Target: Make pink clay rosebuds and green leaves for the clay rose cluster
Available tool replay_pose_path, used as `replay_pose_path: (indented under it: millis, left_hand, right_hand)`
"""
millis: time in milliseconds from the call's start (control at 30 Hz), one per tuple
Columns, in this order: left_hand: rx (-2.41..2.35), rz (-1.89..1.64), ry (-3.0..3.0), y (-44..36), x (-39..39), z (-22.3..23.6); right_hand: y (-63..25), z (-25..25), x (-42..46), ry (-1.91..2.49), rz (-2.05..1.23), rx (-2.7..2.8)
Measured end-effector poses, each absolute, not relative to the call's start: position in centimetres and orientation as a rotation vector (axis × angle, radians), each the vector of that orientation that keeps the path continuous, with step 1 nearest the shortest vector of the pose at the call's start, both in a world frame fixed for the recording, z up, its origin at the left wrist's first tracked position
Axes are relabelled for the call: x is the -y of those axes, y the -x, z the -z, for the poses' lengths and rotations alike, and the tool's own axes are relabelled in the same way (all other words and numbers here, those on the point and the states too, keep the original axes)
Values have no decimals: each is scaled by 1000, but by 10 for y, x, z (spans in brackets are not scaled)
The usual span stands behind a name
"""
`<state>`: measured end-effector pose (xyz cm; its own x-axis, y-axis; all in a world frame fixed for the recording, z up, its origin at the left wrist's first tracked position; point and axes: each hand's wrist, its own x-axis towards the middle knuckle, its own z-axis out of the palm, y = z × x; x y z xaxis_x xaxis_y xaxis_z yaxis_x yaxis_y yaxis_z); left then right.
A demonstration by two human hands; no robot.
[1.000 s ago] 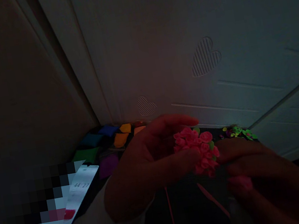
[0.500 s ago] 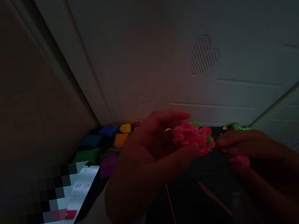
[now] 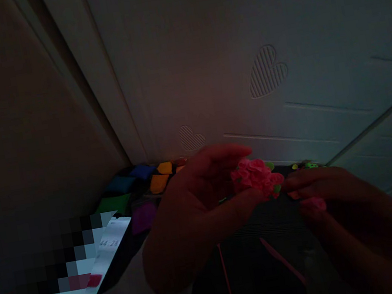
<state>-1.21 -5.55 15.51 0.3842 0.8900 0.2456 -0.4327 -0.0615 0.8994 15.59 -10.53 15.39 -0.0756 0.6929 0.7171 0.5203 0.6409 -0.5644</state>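
My left hand [image 3: 195, 212] is curled round a ruffled pink clay flower cluster [image 3: 255, 177] and grips its lower side by the thumb. Small green leaf pieces show at the cluster's right edge. Close by on the right, my right hand [image 3: 358, 215] is bent inward, its index fingertip at or very near the cluster. A small pink lump of clay [image 3: 314, 205] sits at that hand's thumb tip, below the index finger. Dim light hides the inner fingers of both hands.
Coloured clay packets, among them a purple one [image 3: 143, 216] and an orange one [image 3: 159, 183], lie at the left back. A lit phone [image 3: 104, 262] stands left. Two pink tools, one a knife shape [image 3: 282, 260], lie below. Behind rises a pale panel [image 3: 205, 65].
The flower cluster has shifted slightly right and turned a little in my left hand. My right hand has hardly moved, with the pink lump still at its thumb.
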Motion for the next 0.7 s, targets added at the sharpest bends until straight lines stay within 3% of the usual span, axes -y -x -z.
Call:
replay_pose_path:
  millis: [700]
  left_hand:
    - [-331, -1099, -964, 5, 47, -149]
  right_hand:
    - [-154, -163, 104, 980, -76, 1819]
